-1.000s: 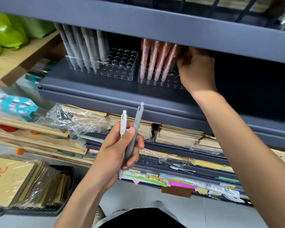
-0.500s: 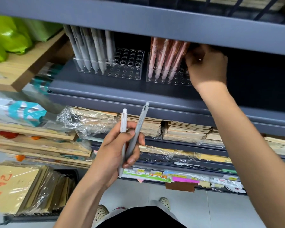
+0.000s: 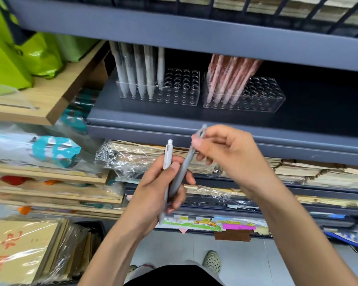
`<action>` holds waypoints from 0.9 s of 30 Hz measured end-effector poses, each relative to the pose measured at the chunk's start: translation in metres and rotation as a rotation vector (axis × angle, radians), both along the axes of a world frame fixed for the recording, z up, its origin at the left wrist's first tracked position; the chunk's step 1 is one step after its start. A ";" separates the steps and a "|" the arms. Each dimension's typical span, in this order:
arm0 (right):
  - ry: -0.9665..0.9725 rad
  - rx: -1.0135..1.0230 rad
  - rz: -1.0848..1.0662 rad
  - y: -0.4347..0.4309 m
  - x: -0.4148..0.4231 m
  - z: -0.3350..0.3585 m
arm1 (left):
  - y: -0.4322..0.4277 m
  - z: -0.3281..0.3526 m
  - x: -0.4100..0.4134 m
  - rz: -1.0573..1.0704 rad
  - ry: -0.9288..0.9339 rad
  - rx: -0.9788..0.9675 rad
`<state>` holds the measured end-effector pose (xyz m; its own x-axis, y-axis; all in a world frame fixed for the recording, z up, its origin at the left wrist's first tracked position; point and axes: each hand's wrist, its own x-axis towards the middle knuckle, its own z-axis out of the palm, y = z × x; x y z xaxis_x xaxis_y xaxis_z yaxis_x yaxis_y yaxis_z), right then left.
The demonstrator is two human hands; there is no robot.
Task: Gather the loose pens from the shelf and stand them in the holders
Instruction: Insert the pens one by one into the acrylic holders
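Since the earlier frame, the right hand [image 3: 232, 159] has left the pink-pen holder [image 3: 265, 100] at upper right and dropped to frame centre, where thumb and forefinger pinch the top of the grey pen [image 3: 184, 169]. The left hand [image 3: 159, 195] grips that pen and a white pen [image 3: 167, 155], fingers curled. We advise that the left hand slacken on the grey pen alone. The pen then goes tip-down into a free hole of the pale-pen holder [image 3: 182, 93], upper centre.

Grey metal shelving [image 3: 194, 34], pale tiled floor [image 3: 246, 265]
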<state>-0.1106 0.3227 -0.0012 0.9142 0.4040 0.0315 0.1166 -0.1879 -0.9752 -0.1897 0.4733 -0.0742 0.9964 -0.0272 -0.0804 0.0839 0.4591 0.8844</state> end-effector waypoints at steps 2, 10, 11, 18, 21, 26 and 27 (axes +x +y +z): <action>-0.014 0.150 -0.053 0.009 0.003 0.010 | 0.013 0.000 -0.003 0.009 0.034 0.003; -0.480 0.221 -0.487 0.064 0.032 0.029 | 0.065 0.001 -0.020 0.001 0.052 -0.054; -0.516 0.138 -0.531 0.071 0.037 0.026 | 0.069 0.001 -0.022 0.001 0.054 -0.052; -0.610 -0.112 -0.582 0.102 0.058 0.021 | 0.093 0.002 -0.034 0.012 0.098 -0.004; -0.589 -0.162 -0.511 0.111 0.071 0.028 | 0.098 0.000 -0.033 0.029 0.106 -0.015; -0.598 -0.441 -0.478 0.125 0.091 0.040 | 0.097 0.003 -0.032 0.095 0.057 -0.005; -0.586 -0.465 -0.486 0.128 0.094 0.041 | 0.098 0.003 -0.031 0.113 0.045 0.000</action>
